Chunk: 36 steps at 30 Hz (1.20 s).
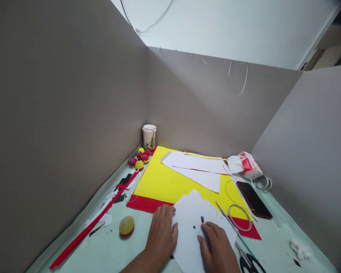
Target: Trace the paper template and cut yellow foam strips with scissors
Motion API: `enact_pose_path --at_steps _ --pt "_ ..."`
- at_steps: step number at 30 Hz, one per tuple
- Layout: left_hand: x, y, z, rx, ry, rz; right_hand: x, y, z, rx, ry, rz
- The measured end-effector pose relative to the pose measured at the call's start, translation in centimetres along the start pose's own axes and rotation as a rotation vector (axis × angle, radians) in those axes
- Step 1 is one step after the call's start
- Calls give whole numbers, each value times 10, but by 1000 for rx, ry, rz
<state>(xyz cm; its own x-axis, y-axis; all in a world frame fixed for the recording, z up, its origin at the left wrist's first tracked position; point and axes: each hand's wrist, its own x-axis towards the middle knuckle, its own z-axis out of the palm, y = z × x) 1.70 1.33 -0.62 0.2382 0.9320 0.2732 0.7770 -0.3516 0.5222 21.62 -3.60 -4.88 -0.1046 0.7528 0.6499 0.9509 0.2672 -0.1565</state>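
Observation:
My left hand (pixel 161 233) lies flat with fingers stretched out on the left edge of a white paper sheet (pixel 191 216). My right hand (pixel 217 246) rests on the same sheet's lower right part, its fingers extended beside two tiny black bits (pixel 202 219). The sheet lies over the near edge of a yellow sheet (pixel 159 178) stacked on a red sheet (pixel 143 204).
Scissors (pixel 250 261) and a thin stick (pixel 230 223) lie right of my right hand, with a tape ring (pixel 239 217) and black phone (pixel 254 199) beyond. A yellow-red round piece (pixel 126 226), red strip (pixel 88 231), small balls (pixel 140 157), cup (pixel 149 136). Grey partition walls enclose the table.

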Motion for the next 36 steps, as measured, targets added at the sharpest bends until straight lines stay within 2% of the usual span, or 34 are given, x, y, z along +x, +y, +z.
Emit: enact_pose_path --at_steps 13,36 --pt "-1 5 -2 -23 -32 -10 2 -12 -12 47 -124 121" --pt "0 7 -2 -24 -17 13 5 -16 -21 43 -163 152"
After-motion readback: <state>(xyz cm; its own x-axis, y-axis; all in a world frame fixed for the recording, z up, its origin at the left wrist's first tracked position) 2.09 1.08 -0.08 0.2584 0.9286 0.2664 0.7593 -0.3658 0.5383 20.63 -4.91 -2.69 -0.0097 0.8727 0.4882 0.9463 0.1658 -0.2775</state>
